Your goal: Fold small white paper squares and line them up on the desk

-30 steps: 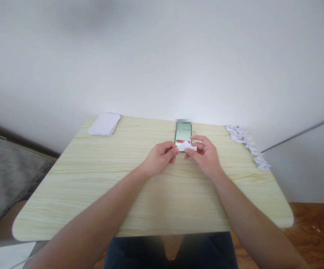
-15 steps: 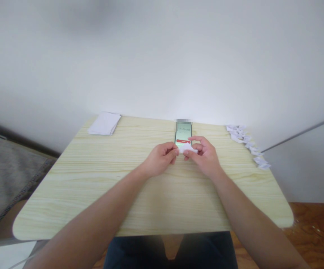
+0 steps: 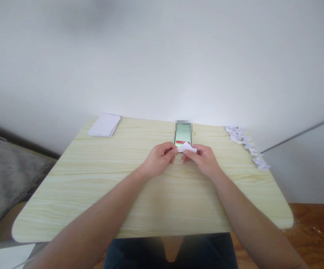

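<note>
A small folded white paper (image 3: 186, 148) is held between both hands above the middle of the light wooden table (image 3: 122, 194). My left hand (image 3: 160, 159) pinches its left end, fingers curled. The paper's right side is gripped by my right hand (image 3: 202, 159), whose fingers are closed around it. Just behind the paper lies a phone (image 3: 183, 136) with a lit screen and a red bar.
A stack of white paper sheets (image 3: 104, 124) lies at the table's far left corner. Several small folded white paper pieces (image 3: 247, 145) line the far right edge. A white wall rises behind the table. A grey cushion (image 3: 2, 175) sits left; wooden floor shows right.
My right hand's raised fingers have curled down and closed onto the paper. The paper stays between both hands, shifted slightly. My left hand has barely moved.
</note>
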{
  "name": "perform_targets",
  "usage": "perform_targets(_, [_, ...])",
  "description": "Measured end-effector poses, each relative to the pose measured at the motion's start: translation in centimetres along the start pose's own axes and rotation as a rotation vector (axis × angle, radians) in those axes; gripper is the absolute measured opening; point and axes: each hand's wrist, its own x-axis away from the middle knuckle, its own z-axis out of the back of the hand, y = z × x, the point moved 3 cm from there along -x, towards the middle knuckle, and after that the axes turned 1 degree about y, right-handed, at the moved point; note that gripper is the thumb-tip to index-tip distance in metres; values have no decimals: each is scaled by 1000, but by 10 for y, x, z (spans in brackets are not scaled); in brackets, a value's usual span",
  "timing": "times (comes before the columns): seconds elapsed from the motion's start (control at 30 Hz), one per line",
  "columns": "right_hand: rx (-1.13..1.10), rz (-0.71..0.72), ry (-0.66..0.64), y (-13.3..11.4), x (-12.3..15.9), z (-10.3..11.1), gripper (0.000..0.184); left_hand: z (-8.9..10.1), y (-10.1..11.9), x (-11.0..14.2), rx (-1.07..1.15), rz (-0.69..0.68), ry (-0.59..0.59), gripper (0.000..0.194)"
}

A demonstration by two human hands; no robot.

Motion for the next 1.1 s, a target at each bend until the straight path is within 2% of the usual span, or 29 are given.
perform_targets(0.37, [132, 18, 5, -4, 2, 1, 25, 0, 2, 1, -42, 36, 4, 28])
perform_targets(0.77, [143, 13, -9, -4, 1, 2, 29, 1, 2, 1, -24, 30, 17, 28])
perform_targets(0.93, [120, 25, 37, -5, 0, 3, 35, 5, -2, 0, 12, 27, 40, 24])
perform_targets(1.1, [168, 46, 43, -7, 0, 3, 38, 5, -4, -1, 26, 35, 45, 29])
